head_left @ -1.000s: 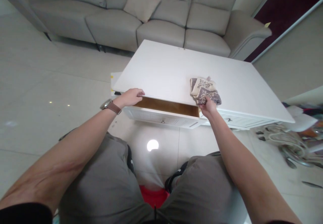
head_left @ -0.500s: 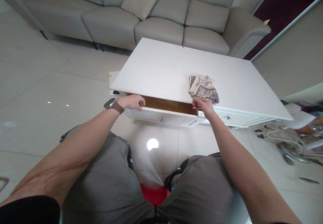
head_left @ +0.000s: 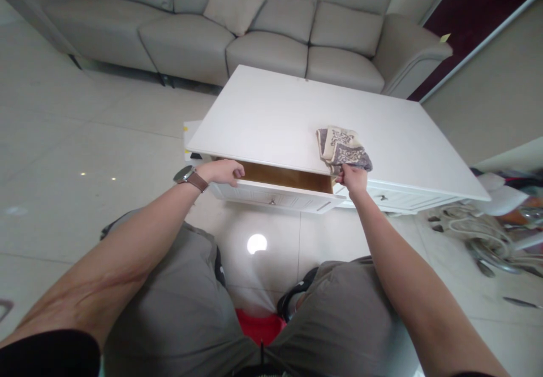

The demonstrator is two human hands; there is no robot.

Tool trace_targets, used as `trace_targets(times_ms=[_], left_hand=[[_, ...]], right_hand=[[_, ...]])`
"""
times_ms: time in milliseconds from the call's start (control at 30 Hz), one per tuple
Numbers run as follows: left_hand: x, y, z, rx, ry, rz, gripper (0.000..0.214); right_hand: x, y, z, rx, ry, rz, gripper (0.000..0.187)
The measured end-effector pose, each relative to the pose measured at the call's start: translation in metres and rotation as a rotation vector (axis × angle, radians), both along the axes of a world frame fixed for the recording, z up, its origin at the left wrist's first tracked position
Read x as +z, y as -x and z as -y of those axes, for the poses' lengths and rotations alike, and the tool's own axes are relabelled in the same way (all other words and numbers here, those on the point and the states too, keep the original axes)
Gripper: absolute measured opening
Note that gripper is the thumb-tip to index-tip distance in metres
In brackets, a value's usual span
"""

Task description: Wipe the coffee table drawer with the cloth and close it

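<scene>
A white coffee table [head_left: 271, 116] has its front left drawer [head_left: 275, 197] pulled out, showing a brown wooden inside. My left hand [head_left: 223, 171], with a watch [head_left: 185, 174] on its wrist, curls its fingers over the left end of the drawer's top edge. On the tabletop near the front lies a folded purple and cream patterned towel [head_left: 341, 144]. The front edge of the towel is pinched between the closed fingers of my right hand [head_left: 353, 179], just above the drawer's right end.
Behind the table stands a grey sofa [head_left: 267, 54] with a beige cushion [head_left: 235, 0]. A second drawer [head_left: 407, 198] at the right is closed. Cables [head_left: 479, 230] and other clutter lie on the tiled floor at the right. Something red [head_left: 259, 327] sits between my legs.
My right hand has shifted slightly right, and the towel's front edge has moved and bent with it. The left hand and the drawer stay where they were.
</scene>
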State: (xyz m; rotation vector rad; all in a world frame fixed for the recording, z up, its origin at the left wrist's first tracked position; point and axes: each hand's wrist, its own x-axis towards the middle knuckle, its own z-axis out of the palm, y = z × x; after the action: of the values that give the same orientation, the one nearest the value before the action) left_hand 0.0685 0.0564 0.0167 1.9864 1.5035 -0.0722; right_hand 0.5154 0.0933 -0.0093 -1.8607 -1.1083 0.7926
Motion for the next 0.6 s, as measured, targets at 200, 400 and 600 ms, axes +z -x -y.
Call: trace_targets(times_ms=[200,400,600], left_hand=[[0.003,0.001,0.005,0.009,-0.009,0.024,0.040],[-0.002,0.008,0.011,0.022,-0.042,0.034,0.029],[-0.002,0.010,0.006,0.098,-0.110,0.046,0.044]], right_hand=[[0.010,0.026,0.026,0.593,-0.076,0.538,0.046],[0.003,0.033,0.033,0.933,-0.105,0.735,0.024],[-0.009,0.024,0.026,0.992,-0.219,0.833,0.046]])
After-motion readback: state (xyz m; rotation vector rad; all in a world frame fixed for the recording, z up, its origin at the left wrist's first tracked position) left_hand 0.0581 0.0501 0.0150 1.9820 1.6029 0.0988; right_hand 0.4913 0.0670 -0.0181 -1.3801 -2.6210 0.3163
